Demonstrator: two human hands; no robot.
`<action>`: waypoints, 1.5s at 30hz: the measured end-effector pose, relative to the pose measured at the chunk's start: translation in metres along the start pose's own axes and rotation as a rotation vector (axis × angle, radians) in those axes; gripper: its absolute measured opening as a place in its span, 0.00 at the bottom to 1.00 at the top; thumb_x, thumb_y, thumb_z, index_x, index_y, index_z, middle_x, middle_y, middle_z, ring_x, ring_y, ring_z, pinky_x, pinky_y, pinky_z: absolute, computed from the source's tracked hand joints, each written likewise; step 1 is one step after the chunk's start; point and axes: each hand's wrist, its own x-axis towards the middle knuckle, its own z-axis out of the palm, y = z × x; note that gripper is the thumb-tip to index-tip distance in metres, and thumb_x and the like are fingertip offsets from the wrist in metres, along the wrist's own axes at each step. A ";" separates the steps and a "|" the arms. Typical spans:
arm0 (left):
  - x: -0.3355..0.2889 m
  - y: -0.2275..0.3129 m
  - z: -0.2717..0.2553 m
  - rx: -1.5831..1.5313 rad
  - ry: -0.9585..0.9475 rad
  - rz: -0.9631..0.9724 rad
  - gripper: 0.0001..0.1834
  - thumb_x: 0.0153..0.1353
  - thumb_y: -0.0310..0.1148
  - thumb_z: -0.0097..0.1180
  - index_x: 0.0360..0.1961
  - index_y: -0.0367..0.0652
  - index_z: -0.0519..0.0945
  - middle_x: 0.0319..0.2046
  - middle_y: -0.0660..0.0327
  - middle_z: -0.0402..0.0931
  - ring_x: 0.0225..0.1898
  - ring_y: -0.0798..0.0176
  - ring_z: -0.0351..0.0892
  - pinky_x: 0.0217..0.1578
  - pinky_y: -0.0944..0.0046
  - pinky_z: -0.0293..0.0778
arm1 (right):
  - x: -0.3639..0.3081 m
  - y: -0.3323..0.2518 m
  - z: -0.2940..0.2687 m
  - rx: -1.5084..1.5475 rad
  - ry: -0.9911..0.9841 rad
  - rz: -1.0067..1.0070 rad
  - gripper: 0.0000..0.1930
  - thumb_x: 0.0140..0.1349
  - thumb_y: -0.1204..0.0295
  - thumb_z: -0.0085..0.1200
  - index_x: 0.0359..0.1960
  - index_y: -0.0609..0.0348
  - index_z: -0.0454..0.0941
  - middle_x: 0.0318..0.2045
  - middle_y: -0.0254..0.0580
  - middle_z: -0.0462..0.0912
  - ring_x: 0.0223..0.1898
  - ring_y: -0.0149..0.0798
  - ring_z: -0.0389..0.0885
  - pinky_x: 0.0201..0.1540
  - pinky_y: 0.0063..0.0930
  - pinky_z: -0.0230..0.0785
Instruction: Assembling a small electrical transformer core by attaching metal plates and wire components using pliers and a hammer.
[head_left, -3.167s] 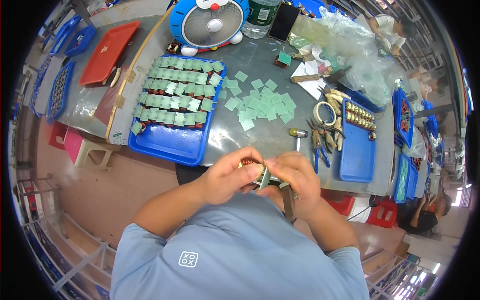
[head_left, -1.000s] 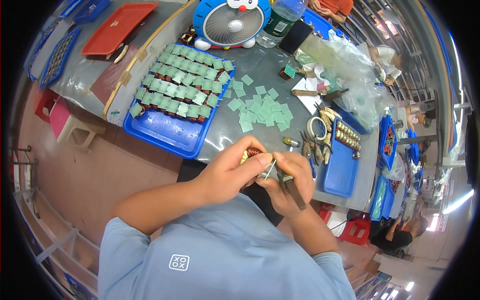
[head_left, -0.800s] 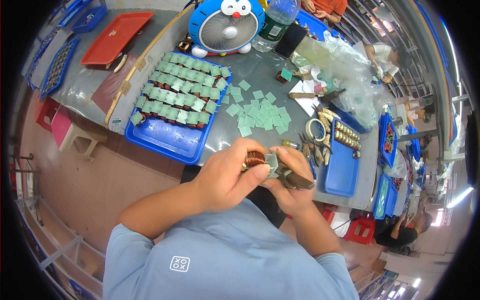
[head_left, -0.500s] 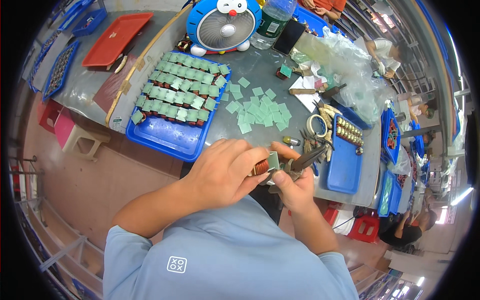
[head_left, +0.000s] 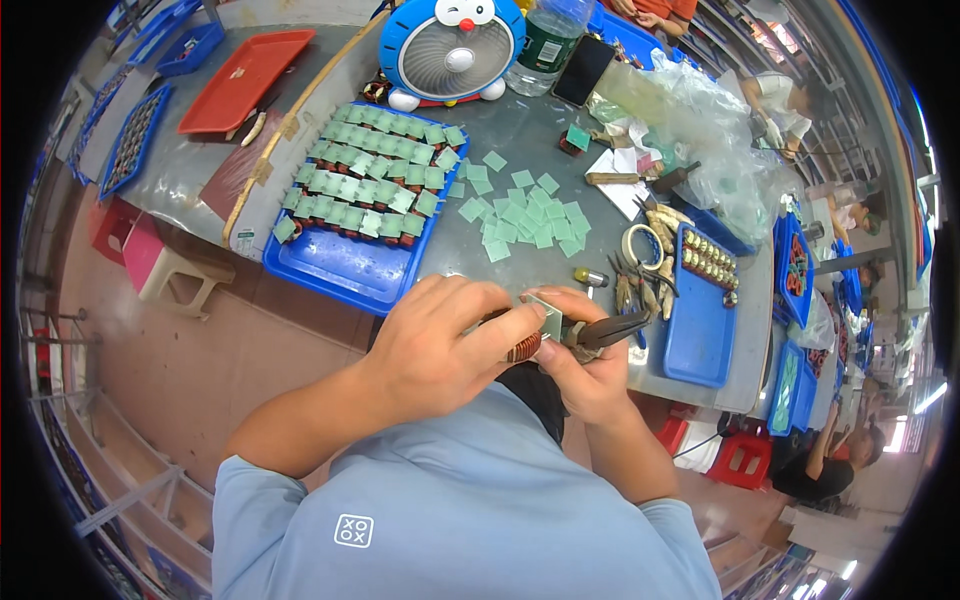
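Observation:
My left hand [head_left: 430,345] is closed around a copper-wound coil [head_left: 524,350], whose windings show below its fingertips. A pale green square plate [head_left: 551,320] lies against the coil between my two hands. Fingers of my right hand [head_left: 592,375] touch the plate's edge while that hand also keeps hold of dark-jawed pliers [head_left: 612,331]. The plier jaws point right, away from the coil; their handles are mostly hidden in the palm. Ahead on the table is a loose heap of green plates [head_left: 540,213]. To its left, a blue tray [head_left: 340,277] carries rows of coils topped with such plates.
A blue tray [head_left: 697,350] with several small coils lies at the right, beside a tape roll [head_left: 642,246] and more hand tools. A cartoon-shaped fan [head_left: 455,60], a bottle [head_left: 546,48] and a phone [head_left: 584,71] stand at the back. Plastic bags [head_left: 715,140] are piled at far right.
The pliers have swung from pointing up and right to nearly level. My right fingers have shifted around the plate, and the coil has turned slightly. The whole view has moved a little.

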 end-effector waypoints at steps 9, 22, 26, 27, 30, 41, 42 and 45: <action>-0.002 0.000 0.005 0.031 0.053 0.049 0.29 0.41 0.22 0.68 0.50 0.43 0.79 0.40 0.57 0.79 0.33 0.56 0.78 0.31 0.59 0.69 | -0.007 -0.002 -0.002 0.006 0.029 -0.006 0.20 0.63 0.83 0.58 0.58 0.65 0.73 0.56 0.52 0.78 0.60 0.46 0.75 0.62 0.39 0.66; 0.009 -0.008 0.019 0.030 0.086 0.127 0.26 0.40 0.22 0.67 0.45 0.44 0.80 0.40 0.59 0.80 0.34 0.57 0.78 0.34 0.59 0.71 | -0.011 -0.009 -0.008 0.140 0.098 0.141 0.20 0.66 0.81 0.56 0.60 0.66 0.72 0.54 0.46 0.79 0.55 0.35 0.78 0.59 0.31 0.70; 0.012 -0.011 0.023 0.015 0.063 0.098 0.29 0.45 0.27 0.78 0.47 0.45 0.75 0.39 0.57 0.79 0.35 0.57 0.79 0.34 0.60 0.72 | -0.010 -0.013 -0.010 0.220 0.145 0.215 0.20 0.68 0.80 0.56 0.61 0.66 0.72 0.54 0.43 0.80 0.54 0.32 0.78 0.57 0.30 0.71; 0.013 -0.011 0.023 0.014 0.051 0.104 0.29 0.45 0.27 0.78 0.47 0.45 0.75 0.39 0.57 0.79 0.35 0.57 0.79 0.34 0.60 0.72 | -0.009 -0.012 -0.010 0.223 0.147 0.221 0.21 0.68 0.79 0.56 0.61 0.66 0.71 0.53 0.42 0.80 0.54 0.31 0.78 0.57 0.29 0.71; 0.012 -0.011 0.025 -0.014 0.030 0.060 0.29 0.46 0.28 0.78 0.48 0.43 0.74 0.40 0.56 0.79 0.36 0.56 0.80 0.35 0.61 0.74 | -0.008 -0.009 -0.012 0.247 0.147 0.224 0.21 0.68 0.79 0.57 0.62 0.66 0.71 0.52 0.41 0.81 0.53 0.31 0.78 0.57 0.29 0.71; 0.015 0.005 0.027 -0.550 -0.039 -0.565 0.19 0.67 0.32 0.61 0.53 0.34 0.71 0.35 0.55 0.82 0.33 0.66 0.83 0.35 0.67 0.78 | -0.004 -0.001 -0.020 -0.190 0.120 -0.015 0.26 0.60 0.74 0.67 0.60 0.61 0.76 0.53 0.48 0.78 0.49 0.38 0.80 0.51 0.30 0.73; 0.015 0.005 0.025 -0.546 -0.032 -0.571 0.19 0.67 0.32 0.61 0.53 0.34 0.71 0.35 0.55 0.82 0.33 0.66 0.83 0.35 0.67 0.78 | -0.004 0.000 -0.021 -0.224 0.101 -0.033 0.26 0.58 0.74 0.68 0.59 0.62 0.76 0.53 0.49 0.78 0.49 0.39 0.81 0.51 0.31 0.73; 0.016 0.004 0.022 -0.539 -0.142 -0.633 0.18 0.69 0.32 0.58 0.54 0.34 0.70 0.33 0.56 0.82 0.33 0.68 0.82 0.35 0.68 0.77 | -0.008 0.007 -0.020 -0.255 0.099 -0.067 0.28 0.55 0.73 0.71 0.58 0.63 0.76 0.54 0.51 0.79 0.50 0.43 0.81 0.52 0.32 0.74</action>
